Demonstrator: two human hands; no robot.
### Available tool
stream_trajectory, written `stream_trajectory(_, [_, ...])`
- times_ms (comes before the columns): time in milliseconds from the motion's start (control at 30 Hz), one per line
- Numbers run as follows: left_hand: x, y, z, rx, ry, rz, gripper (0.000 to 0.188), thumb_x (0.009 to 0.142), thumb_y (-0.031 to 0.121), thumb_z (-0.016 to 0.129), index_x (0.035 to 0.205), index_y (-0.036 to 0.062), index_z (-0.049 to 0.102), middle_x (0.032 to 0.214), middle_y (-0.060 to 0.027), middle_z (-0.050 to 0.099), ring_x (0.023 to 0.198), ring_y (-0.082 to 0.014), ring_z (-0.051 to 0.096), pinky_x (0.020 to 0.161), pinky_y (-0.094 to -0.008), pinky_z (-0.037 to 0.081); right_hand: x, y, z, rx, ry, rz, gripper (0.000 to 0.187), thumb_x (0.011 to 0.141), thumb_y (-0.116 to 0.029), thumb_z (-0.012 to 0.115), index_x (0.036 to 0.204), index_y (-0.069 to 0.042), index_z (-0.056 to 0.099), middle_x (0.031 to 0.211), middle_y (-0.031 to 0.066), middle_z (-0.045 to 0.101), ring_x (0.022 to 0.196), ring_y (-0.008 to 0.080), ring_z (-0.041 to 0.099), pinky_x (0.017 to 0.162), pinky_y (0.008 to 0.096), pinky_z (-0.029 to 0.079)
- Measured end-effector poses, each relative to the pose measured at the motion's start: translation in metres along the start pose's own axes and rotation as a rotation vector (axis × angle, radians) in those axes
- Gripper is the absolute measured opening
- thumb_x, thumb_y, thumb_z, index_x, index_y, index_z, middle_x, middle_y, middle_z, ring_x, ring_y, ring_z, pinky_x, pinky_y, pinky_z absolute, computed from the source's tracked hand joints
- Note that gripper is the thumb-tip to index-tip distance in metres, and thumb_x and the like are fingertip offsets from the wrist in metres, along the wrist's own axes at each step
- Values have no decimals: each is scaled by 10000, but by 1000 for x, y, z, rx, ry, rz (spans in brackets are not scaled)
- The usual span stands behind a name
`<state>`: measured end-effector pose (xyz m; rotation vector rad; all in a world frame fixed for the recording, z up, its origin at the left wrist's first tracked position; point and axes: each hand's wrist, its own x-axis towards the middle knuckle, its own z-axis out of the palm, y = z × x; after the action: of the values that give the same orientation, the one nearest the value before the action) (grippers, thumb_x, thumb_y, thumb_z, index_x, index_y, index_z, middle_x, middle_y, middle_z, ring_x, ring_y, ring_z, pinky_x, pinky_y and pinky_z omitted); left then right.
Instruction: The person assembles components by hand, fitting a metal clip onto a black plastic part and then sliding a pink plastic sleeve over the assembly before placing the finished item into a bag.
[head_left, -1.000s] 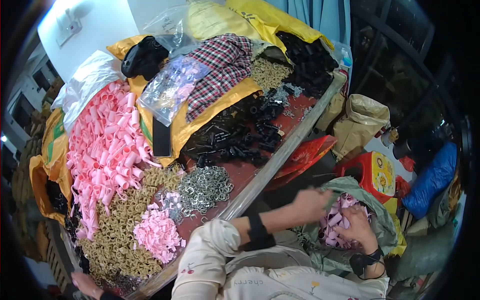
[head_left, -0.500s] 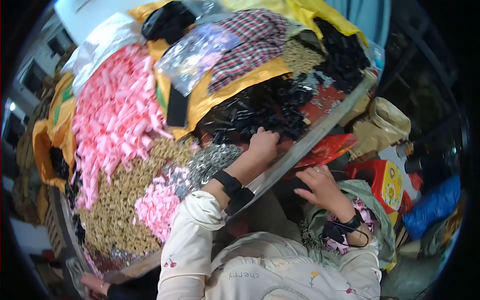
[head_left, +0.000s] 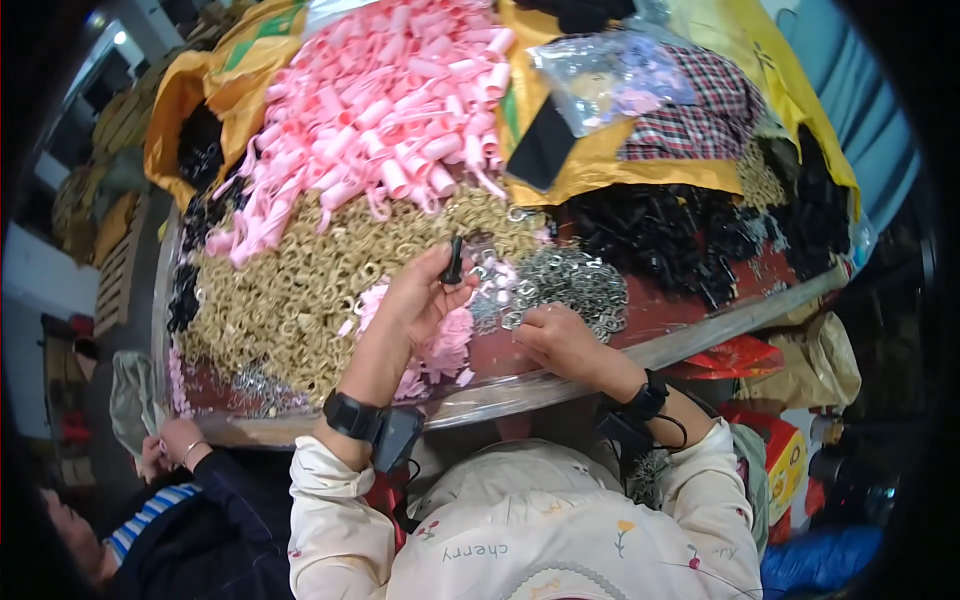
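My left hand [head_left: 412, 300] holds a small black plastic piece [head_left: 453, 262], slim with a flared end, upright between thumb and fingers. It hovers over small pink pieces [head_left: 452, 338] and the edge of a heap of tan ring-shaped parts [head_left: 280, 300]. My right hand [head_left: 562, 340] is at the near edge of a pile of small silvery metal parts [head_left: 585, 285]. Its fingers are pinched together; anything between them is hidden. Beyond that pile lies a heap of black plastic parts [head_left: 650, 240].
Pink plastic tubes [head_left: 400, 100] cover the far left. A dark flat phone-like slab [head_left: 541, 145] rests on an orange sack [head_left: 610, 165]. The table's wooden edge [head_left: 700, 340] runs in front of me. Another person's hand [head_left: 180, 440] is at lower left.
My left hand has come away from the black heap, holding a black piece. My right hand has moved from beyond the table edge to the metal parts. The view has swung left.
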<state>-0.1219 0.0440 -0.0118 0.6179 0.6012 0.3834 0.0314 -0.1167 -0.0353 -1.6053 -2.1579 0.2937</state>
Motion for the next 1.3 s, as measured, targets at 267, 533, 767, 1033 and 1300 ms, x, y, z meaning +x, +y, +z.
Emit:
stream_trajectory(267, [-45, -20, -14, 83, 74, 56, 138, 785, 76, 536, 908, 47, 480, 803, -44, 556, 664, -147, 582, 589, -239, 501, 32, 2, 43, -209, 1, -14, 73, 669, -98, 538, 704, -70, 481, 676, 76, 453, 628, 240, 494, 565, 334, 385])
stream_trajectory(533, [-33, -61, -22, 477, 40, 217, 164, 747, 51, 583, 890, 48, 501, 754, -3, 524, 685, -81, 518, 607, -206, 451, 35, -1, 23, 296, 61, 192, 69, 754, -66, 509, 809, -65, 467, 698, 51, 502, 588, 169, 511, 498, 260, 395])
stream_trajectory(767, [-26, -61, -17, 892, 62, 417, 121, 739, 99, 616, 787, 36, 525, 668, 32, 484, 629, -45, 446, 537, -188, 373, 42, -10, 4, 1364, -70, 529, 134, 846, -99, 460, 971, -61, 434, 739, -9, 515, 602, 36, 472, 489, 159, 370])
stream_trajectory(1033, [-23, -61, -11, 658, 95, 432, 122, 761, 122, 601, 750, 23, 529, 604, 18, 499, 537, -59, 426, 509, -186, 357, 45, -6, 12, 1581, -23, 518, 137, 843, -95, 470, 969, -50, 439, 775, 6, 544, 568, 50, 477, 482, 158, 378])
stream_trajectory(1300, [-29, -57, -4, 326, 187, 180, 103, 790, 135, 568, 749, 43, 548, 596, 15, 516, 504, -57, 450, 463, -176, 363, 43, -10, 14, 983, 72, 387, 47, 825, -69, 483, 849, -31, 497, 662, 13, 534, 530, 89, 492, 484, 208, 394])
